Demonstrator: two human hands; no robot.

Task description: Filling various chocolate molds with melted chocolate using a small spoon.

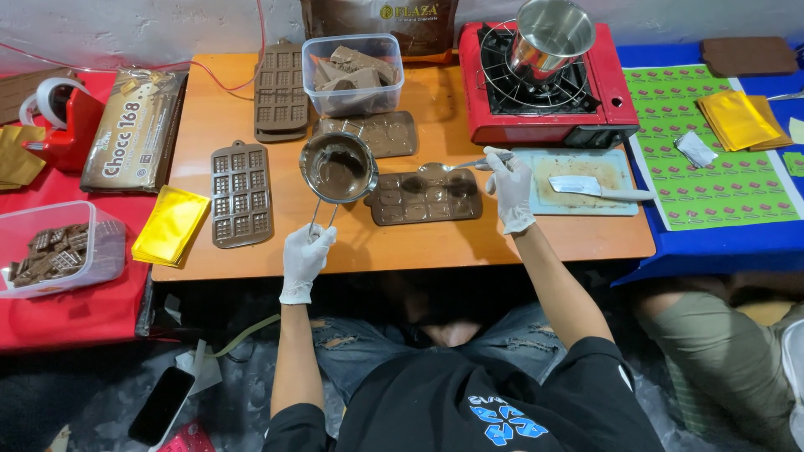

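One orange table, one red stove, four brown moulds, one filled mould under the spoon, left hand clenched on one chocolate pan, right hand pinching one spoon.

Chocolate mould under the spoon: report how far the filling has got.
Done: the mould already holds chocolate in several cavities. In hand: the left hand holds the pot of melted chocolate by its handle, and the right hand holds a spoon over the mould. Left: the bar mould looks empty.
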